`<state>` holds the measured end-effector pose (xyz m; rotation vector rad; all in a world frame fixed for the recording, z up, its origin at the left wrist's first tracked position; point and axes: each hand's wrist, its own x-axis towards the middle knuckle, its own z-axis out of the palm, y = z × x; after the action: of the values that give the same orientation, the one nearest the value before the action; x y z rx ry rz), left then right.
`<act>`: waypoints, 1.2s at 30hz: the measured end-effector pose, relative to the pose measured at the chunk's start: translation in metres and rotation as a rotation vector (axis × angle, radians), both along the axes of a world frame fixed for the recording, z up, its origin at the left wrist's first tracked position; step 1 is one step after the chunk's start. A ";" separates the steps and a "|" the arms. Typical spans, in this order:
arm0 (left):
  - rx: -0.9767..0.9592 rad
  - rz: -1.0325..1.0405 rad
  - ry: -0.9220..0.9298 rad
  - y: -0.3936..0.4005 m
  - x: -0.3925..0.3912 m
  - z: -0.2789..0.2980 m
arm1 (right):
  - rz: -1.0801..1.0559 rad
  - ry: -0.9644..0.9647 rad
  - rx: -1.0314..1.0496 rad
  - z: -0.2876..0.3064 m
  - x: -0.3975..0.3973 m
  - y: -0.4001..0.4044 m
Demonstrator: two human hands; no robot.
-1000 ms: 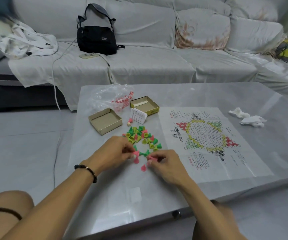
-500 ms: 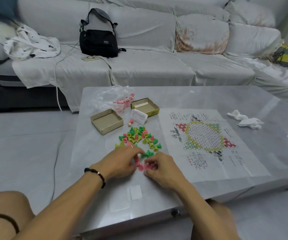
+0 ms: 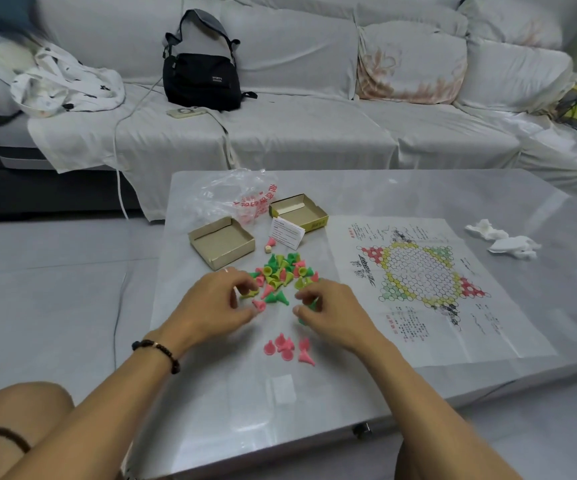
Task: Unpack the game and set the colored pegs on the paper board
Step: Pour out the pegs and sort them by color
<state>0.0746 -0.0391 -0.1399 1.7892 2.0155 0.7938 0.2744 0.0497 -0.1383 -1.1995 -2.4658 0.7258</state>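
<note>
A pile of green, yellow and pink cone pegs [image 3: 282, 271] lies left of the paper board [image 3: 418, 282], which is spread flat with its hexagon grid and bears no pegs. Several pink pegs [image 3: 289, 348] sit grouped nearer me. My left hand [image 3: 216, 303] hovers at the pile's near left edge with curled fingers, a pink peg [image 3: 259, 304] by its thumb; I cannot see a grip. My right hand [image 3: 328, 313] curls at the pile's near right edge, with a green peg [image 3: 312, 303] between its fingers.
Two open cardboard box halves [image 3: 221, 244] [image 3: 297, 211], a crumpled plastic bag [image 3: 238, 195], a leaflet [image 3: 287, 232] and a small die [image 3: 268, 249] lie behind the pile. Crumpled tissues [image 3: 502, 239] sit at the right. A sofa with a black bag [image 3: 200, 77] stands beyond the table.
Both hands left the pink pegs grouped near me and moved forward to the pile's near edge. The right hand now has a green peg between its fingers.
</note>
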 end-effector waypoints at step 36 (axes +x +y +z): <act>-0.375 -0.204 0.345 0.007 0.021 0.008 | -0.003 0.038 -0.159 -0.020 0.045 -0.020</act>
<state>0.0953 -0.0321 -0.1316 1.9541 1.9685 0.0386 0.3191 0.0296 -0.1584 -1.2315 -2.4125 0.9506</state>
